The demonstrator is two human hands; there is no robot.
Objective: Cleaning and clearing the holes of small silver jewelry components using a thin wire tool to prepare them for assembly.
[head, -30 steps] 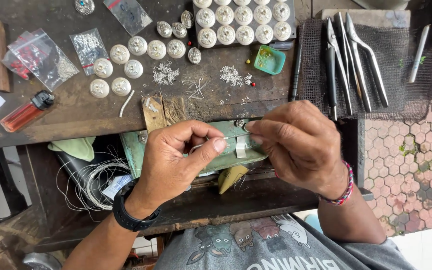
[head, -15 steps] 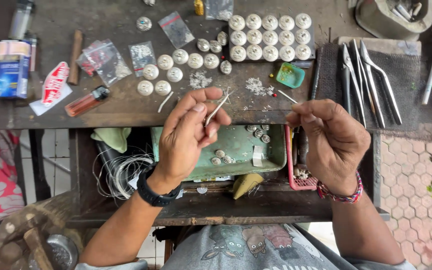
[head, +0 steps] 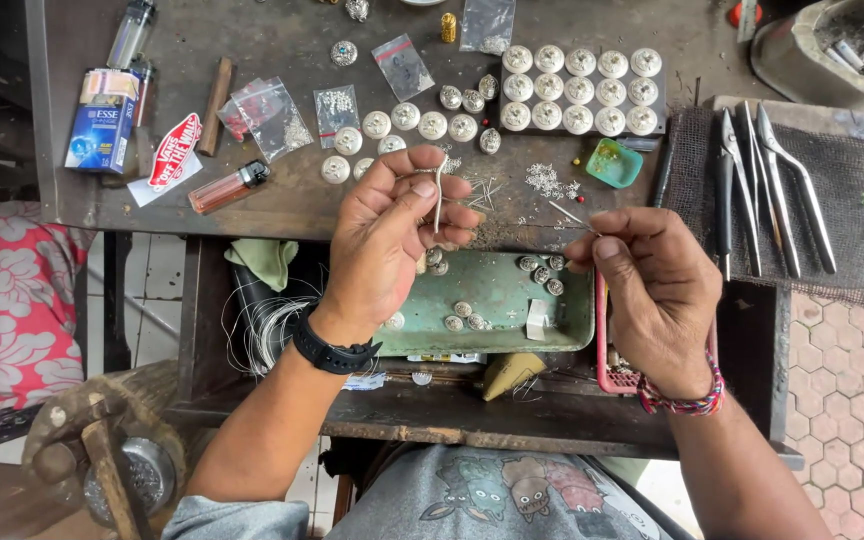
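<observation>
Head view: left hand (head: 392, 240) is pinching a thin metal pin (head: 438, 195) upright; right hand (head: 652, 290) is gripping a fine wire (head: 567, 212). Steadying both over the green tray (head: 497, 290) seems wise.

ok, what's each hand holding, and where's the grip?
Left hand pinches a thin silver pin at its lower end, between thumb and fingertips. Right hand pinches a fine wire at its near end.

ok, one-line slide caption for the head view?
Left hand pinches thin metal strip, right hand holds fine wire above green tray.
</observation>
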